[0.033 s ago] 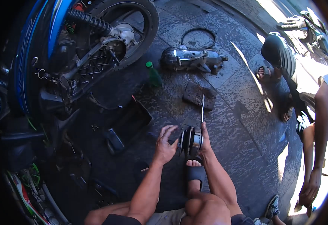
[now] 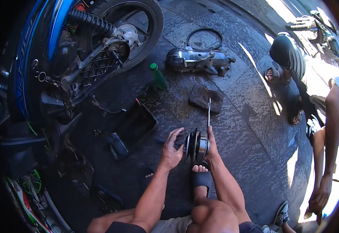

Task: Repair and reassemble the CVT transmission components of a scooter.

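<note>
In front of my knees is a scooter clutch pulley assembly [image 2: 196, 144], with dark discs on its left and a shiny drum on its right. My right hand [image 2: 213, 146] is closed on the drum side, thumb pointing up; its other fingers are mostly hidden. A thin metal rod-like tool [image 2: 209, 112] rises from beside that thumb; its lower end is hidden. Cupped by the pulley's left face is my left hand [image 2: 171, 150], fingers apart and thumb close to the disc rim. Whether the thumb touches it I cannot tell.
A black open container [image 2: 136, 126], a green bottle [image 2: 159, 77], a dark brick-like block [image 2: 206, 99], an engine cover [image 2: 196, 62] and a drive belt [image 2: 205, 30] lie ahead. A blue scooter [image 2: 57, 35] stands left. Another person [image 2: 328, 101] is at right.
The fingers of my left hand, smeared by motion before, now show sharply and have shifted slightly beside the pulley. My right hand, the tool and the assembly have hardly moved.
</note>
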Available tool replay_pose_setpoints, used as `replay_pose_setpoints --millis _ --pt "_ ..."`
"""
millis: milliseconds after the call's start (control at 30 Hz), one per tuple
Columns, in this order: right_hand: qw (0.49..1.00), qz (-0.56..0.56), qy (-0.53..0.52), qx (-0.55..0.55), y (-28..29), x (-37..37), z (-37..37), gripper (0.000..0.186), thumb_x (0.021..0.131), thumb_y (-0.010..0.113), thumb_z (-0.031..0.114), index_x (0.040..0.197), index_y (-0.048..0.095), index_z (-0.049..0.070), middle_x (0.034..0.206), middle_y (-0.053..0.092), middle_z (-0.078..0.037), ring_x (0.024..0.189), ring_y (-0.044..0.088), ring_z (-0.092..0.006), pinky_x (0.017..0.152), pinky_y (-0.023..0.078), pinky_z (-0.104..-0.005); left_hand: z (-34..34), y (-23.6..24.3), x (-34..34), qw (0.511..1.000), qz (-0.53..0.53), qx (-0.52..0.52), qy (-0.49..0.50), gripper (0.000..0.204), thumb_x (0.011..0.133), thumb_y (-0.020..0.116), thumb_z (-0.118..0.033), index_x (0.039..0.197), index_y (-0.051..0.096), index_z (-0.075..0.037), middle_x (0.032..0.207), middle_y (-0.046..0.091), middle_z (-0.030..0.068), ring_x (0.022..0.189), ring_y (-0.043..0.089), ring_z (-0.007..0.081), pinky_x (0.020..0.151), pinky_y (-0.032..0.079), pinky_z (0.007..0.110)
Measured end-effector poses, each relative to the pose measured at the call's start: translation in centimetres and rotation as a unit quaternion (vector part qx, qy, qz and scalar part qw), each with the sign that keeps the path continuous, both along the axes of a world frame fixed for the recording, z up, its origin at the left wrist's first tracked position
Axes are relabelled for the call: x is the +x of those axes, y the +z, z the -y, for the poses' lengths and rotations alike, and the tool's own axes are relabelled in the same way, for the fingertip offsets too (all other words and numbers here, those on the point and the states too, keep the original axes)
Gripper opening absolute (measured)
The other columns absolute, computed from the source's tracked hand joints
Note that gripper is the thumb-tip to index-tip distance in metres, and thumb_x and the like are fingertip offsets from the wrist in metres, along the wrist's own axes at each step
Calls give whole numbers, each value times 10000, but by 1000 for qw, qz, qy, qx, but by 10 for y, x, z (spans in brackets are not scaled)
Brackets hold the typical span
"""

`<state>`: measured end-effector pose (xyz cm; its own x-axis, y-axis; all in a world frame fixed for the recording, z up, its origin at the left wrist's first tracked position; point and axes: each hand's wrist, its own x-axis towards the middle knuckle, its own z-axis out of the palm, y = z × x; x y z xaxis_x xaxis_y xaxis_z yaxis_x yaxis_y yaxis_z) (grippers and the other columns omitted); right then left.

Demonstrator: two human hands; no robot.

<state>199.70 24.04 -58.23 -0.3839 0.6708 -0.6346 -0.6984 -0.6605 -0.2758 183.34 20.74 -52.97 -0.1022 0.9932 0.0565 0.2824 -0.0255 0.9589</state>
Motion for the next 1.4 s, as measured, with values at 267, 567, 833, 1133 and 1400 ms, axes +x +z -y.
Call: replay_pose_setpoints --millis 267,567,833,1133,1400 --pt "1000 11 -2 -27 -7 -10 5 673 964 396 694 866 643 77 705 670 -59 567 656 -160 509 558 -283 -1 -49 3 897 388 -196 79 278 935 593 5 1213 602 -1 1064 687 58 959 642 110 868 520 257" --pt "1000 -7 30 5 13 -15 17 639 948 420 706 856 646 116 726 677 -49 596 658 -194 545 557 -333 5 -62 10 985 -7 -123 119 240 1013 541 -198 1138 635 -16 1095 664 114 1045 616 212 909 466 318" --pt "996 -28 54 62 31 -18 11 796 931 341 761 1111 674 60 941 727 -94 792 710 -242 712 598 -370 -2 -71 22 931 361 -41 -12 461 1087 358 -364 1427 423 -59 1284 546 44 1207 517 135 1068 399 295" --pt "999 -31 17 27 40 -28 16 777 942 335 742 1096 677 61 918 720 -101 771 703 -257 719 598 -377 -14 -53 4 979 180 -93 21 391 1064 431 -348 1080 645 -21 986 668 104 946 599 146 852 473 330" --pt "978 -176 35 104 58 -21 18 696 969 365 693 1027 677 74 924 719 -101 771 697 -249 730 594 -368 -10 -17 13 984 152 27 91 192 1025 543 -237 1070 593 -58 983 564 8 955 520 108 871 451 269"
